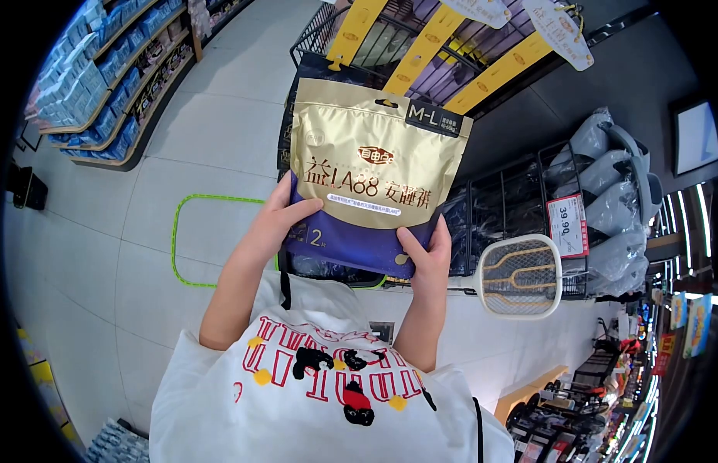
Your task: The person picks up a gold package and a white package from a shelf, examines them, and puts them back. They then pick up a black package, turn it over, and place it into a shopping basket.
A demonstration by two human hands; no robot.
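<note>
A gold and purple packet (pixel 366 170) marked M-L faces the camera, upright and slightly tilted, in front of the chest. Its left edge is gripped by my left hand (pixel 278 220), with the thumb lying on the front. My right hand (pixel 427 258) grips the lower right edge, also with the thumb on the front. The other fingers of both hands are mostly hidden behind the packet. Behind the packet's upper left edge, part of a dark packet (pixel 328 69) shows.
A wire rack (pixel 467 224) with dark packets, a price sign (pixel 567 224) and a white mesh racket (pixel 521 276) stand to the right. A yellow-edged display (pixel 501 73) is ahead. Curved shelves (pixel 139 116) stand at the left. A green outline (pixel 174 239) shows over the floor.
</note>
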